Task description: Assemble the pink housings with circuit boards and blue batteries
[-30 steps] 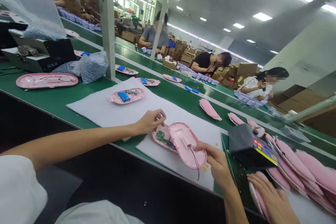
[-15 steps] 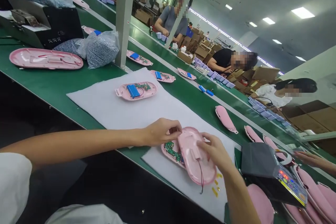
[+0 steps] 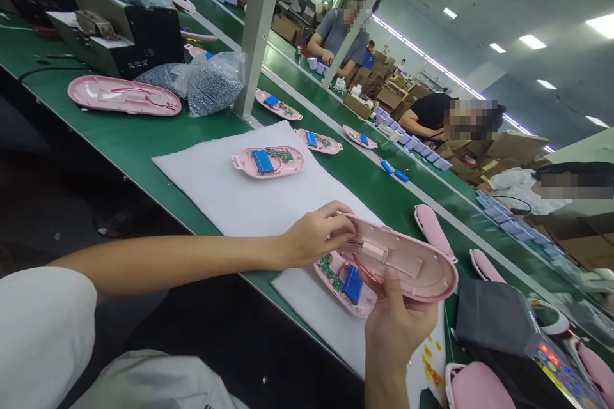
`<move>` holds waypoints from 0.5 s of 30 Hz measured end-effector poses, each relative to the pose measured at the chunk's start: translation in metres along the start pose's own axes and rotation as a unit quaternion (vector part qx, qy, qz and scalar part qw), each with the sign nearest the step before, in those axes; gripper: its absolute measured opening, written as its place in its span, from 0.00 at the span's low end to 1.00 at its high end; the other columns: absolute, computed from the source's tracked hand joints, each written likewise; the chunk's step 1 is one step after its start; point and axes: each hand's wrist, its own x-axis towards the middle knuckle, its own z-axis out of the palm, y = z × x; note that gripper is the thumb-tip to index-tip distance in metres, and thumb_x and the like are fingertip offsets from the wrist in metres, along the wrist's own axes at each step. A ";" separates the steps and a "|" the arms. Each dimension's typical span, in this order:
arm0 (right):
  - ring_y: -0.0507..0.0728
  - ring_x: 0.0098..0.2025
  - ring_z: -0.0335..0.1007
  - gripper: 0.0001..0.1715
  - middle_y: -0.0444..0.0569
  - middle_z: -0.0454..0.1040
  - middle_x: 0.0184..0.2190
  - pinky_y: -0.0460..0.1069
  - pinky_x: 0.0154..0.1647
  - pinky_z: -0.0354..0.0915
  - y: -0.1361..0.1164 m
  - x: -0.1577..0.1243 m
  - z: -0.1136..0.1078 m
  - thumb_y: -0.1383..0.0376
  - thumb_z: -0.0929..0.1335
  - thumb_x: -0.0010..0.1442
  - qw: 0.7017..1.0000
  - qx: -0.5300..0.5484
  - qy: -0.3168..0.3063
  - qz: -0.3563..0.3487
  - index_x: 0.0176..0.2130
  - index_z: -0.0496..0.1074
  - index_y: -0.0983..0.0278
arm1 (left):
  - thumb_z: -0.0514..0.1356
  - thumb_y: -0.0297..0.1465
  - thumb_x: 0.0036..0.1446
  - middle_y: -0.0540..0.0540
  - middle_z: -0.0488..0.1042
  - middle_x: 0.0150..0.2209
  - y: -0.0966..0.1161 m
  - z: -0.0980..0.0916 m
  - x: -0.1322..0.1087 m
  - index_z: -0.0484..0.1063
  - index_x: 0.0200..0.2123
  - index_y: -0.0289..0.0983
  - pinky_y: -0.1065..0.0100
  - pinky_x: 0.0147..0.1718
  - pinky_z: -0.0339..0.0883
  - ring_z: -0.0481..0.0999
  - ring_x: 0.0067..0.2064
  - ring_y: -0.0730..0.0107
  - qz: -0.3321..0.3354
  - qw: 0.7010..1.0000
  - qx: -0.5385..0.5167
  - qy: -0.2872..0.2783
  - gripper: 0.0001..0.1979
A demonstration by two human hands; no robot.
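A pink plastic shell half (image 3: 407, 259) is held up with its hollow inner side facing me; red and dark thin wires lie inside it. My right hand (image 3: 400, 326) grips it from below, thumb on the near rim. My left hand (image 3: 321, 233) is closed at its left end, fingertips beside the thin wires; whether they also pinch a wire I cannot tell. Beneath it, partly covered, a matching pink shell half with a green circuit board and a blue battery (image 3: 352, 284) rests on the white mat (image 3: 201, 185).
Another fitted pink shell half (image 3: 292, 169) lies on the mat's far end. Small yellow pieces (image 3: 432, 364) lie at the right. A dark box with lit display (image 3: 499, 319) stands at right. Bags of screws (image 3: 215, 86), a metal post (image 3: 259, 32) and co-workers are beyond.
The held shell half has been turned and lifted to the right, its wired end now at my left fingers. My right hand has shifted underneath. More of the lower shell's battery shows.
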 end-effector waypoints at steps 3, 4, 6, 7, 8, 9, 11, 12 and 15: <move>0.58 0.46 0.74 0.35 0.56 0.70 0.55 0.50 0.32 0.76 0.005 -0.011 0.010 0.59 0.74 0.53 0.999 0.027 0.034 0.031 0.58 0.65 0.62 | 0.61 0.30 0.62 0.42 0.73 0.44 -0.001 -0.001 -0.001 0.72 0.39 0.36 0.69 0.38 0.72 0.75 0.41 0.68 -0.080 0.993 -0.081 0.021 0.04; 0.57 0.45 0.74 0.34 0.55 0.71 0.54 0.50 0.33 0.76 0.008 -0.013 0.011 0.60 0.74 0.52 0.997 0.039 0.047 0.044 0.57 0.66 0.62 | 0.63 0.32 0.60 0.43 0.74 0.42 -0.001 -0.002 -0.001 0.70 0.43 0.37 0.71 0.33 0.71 0.75 0.36 0.71 -0.129 0.984 -0.118 0.027 0.09; 0.55 0.43 0.73 0.33 0.52 0.72 0.51 0.50 0.34 0.76 0.015 -0.014 0.012 0.60 0.76 0.50 0.993 0.064 0.066 0.076 0.54 0.68 0.61 | 0.65 0.36 0.58 0.47 0.74 0.37 -0.003 -0.004 0.000 0.65 0.49 0.38 0.74 0.26 0.67 0.73 0.29 0.74 -0.220 0.955 -0.197 0.009 0.19; 0.55 0.44 0.73 0.33 0.51 0.72 0.50 0.51 0.36 0.75 0.018 -0.013 0.010 0.60 0.76 0.49 0.991 0.071 0.064 0.096 0.53 0.68 0.62 | 0.65 0.36 0.58 0.48 0.75 0.35 -0.004 -0.005 0.001 0.63 0.50 0.37 0.74 0.26 0.66 0.74 0.28 0.74 -0.247 0.941 -0.229 -0.011 0.21; 0.56 0.44 0.73 0.33 0.51 0.72 0.51 0.52 0.37 0.75 0.020 -0.010 0.006 0.59 0.76 0.49 0.990 0.066 0.055 0.113 0.53 0.68 0.62 | 0.65 0.36 0.58 0.48 0.75 0.34 -0.005 -0.006 0.002 0.64 0.50 0.36 0.74 0.27 0.67 0.75 0.29 0.73 -0.262 0.931 -0.251 -0.033 0.20; 0.57 0.46 0.73 0.34 0.52 0.72 0.51 0.54 0.40 0.75 0.021 -0.006 0.002 0.58 0.76 0.49 0.991 0.045 0.044 0.118 0.53 0.68 0.63 | 0.64 0.35 0.58 0.47 0.76 0.34 -0.006 -0.007 0.002 0.66 0.48 0.35 0.73 0.29 0.69 0.76 0.31 0.70 -0.268 0.926 -0.261 -0.052 0.18; 0.60 0.52 0.70 0.37 0.55 0.69 0.55 0.58 0.50 0.72 0.018 0.006 -0.006 0.56 0.76 0.49 0.996 -0.042 0.039 0.062 0.55 0.66 0.64 | 0.64 0.33 0.57 0.44 0.77 0.35 -0.008 -0.007 0.003 0.69 0.44 0.33 0.71 0.33 0.71 0.78 0.36 0.67 -0.272 0.926 -0.255 -0.061 0.14; 0.62 0.56 0.68 0.39 0.56 0.67 0.57 0.60 0.55 0.68 0.014 0.014 -0.009 0.55 0.76 0.50 0.994 -0.105 0.034 -0.001 0.56 0.65 0.64 | 0.64 0.31 0.57 0.44 0.77 0.36 -0.008 -0.006 0.003 0.70 0.44 0.33 0.71 0.33 0.71 0.78 0.37 0.67 -0.276 0.928 -0.243 -0.059 0.13; 0.64 0.56 0.66 0.35 0.56 0.69 0.55 0.62 0.62 0.58 -0.005 0.040 -0.004 0.53 0.74 0.51 0.915 -0.327 -0.087 -0.222 0.55 0.67 0.62 | 0.63 0.30 0.56 0.44 0.78 0.36 -0.005 -0.004 0.003 0.71 0.45 0.32 0.71 0.33 0.72 0.78 0.36 0.68 -0.286 0.930 -0.224 -0.063 0.13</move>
